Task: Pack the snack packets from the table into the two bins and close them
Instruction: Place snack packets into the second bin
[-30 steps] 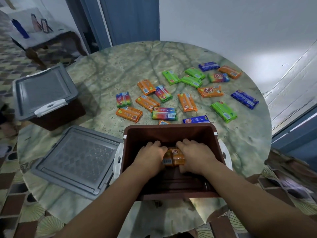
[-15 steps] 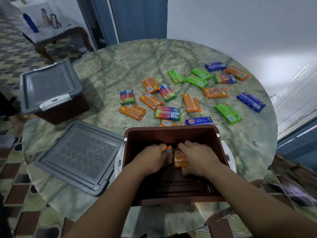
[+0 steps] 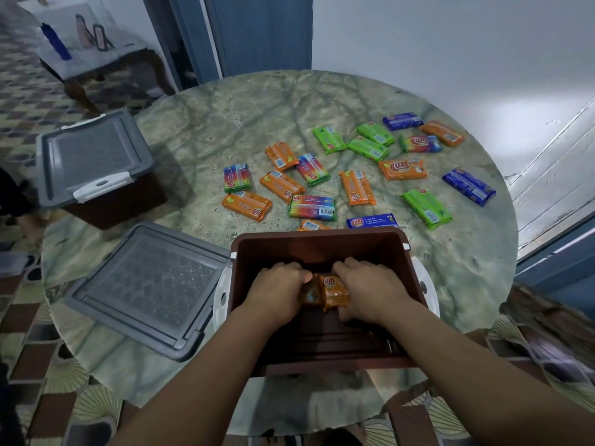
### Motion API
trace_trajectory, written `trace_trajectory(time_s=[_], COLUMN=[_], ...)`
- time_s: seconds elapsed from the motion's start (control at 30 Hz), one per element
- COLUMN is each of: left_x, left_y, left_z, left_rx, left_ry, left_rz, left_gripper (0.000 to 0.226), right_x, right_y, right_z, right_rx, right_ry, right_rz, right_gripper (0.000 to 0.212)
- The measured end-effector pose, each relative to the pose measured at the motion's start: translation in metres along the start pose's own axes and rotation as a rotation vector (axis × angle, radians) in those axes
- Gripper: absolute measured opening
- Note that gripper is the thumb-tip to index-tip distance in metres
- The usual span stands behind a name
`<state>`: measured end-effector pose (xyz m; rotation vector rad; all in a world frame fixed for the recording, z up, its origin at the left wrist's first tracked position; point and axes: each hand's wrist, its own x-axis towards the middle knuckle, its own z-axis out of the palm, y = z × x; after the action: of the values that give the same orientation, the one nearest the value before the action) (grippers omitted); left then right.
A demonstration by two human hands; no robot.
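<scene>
An open brown bin [image 3: 317, 243] stands at the table's near edge. Both my hands are down inside it. My left hand [image 3: 277, 292] grips an orange packet [image 3: 309, 292], and my right hand [image 3: 370, 289] grips another orange packet [image 3: 335, 291] beside it. The bin's grey lid [image 3: 145, 288] lies flat to its left. A second brown bin [image 3: 93, 162] with its grey lid on sits at the far left. Several orange, green, blue and rainbow snack packets [image 3: 312, 207] are scattered across the table beyond the open bin.
The round marble table [image 3: 225, 117] stands close to a white wall and a blue door [image 3: 260, 30]. A low side table [image 3: 83, 53] with a blue bottle stands on the patterned floor at the far left.
The two orange packets have shifted slightly between my hands inside the bin. The camera has tilted a little, and my hands stay low in the bin.
</scene>
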<state>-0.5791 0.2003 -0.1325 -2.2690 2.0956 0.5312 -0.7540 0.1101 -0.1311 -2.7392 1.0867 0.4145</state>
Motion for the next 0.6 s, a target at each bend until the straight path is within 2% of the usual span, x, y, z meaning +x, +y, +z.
trace_trajectory(time_s=[0.23, 0.5, 0.6], left_x=[-0.0042, -0.0033, -0.0026], left_y=[0.0077, 0.0043, 0.0022], left_z=[0.0018, 0.0000, 0.0023], left_rx=[0.126, 0.050, 0.028], left_ry=[0.058, 0.041, 0.053], left_rz=[-0.025, -0.072, -0.071], left_gripper=[0.030, 0.023, 0.018], right_x=[-0.0004, 0.0010, -0.0031], right_y=[-0.0006, 0.0001, -0.0004], right_z=[0.0006, 0.0001, -0.0046], right_rx=[0.010, -0.035, 0.057], right_ry=[-0.023, -0.014, 0.025], right_rz=[0.013, -0.024, -0.011], right_gripper=[0.074, 0.073, 0.053])
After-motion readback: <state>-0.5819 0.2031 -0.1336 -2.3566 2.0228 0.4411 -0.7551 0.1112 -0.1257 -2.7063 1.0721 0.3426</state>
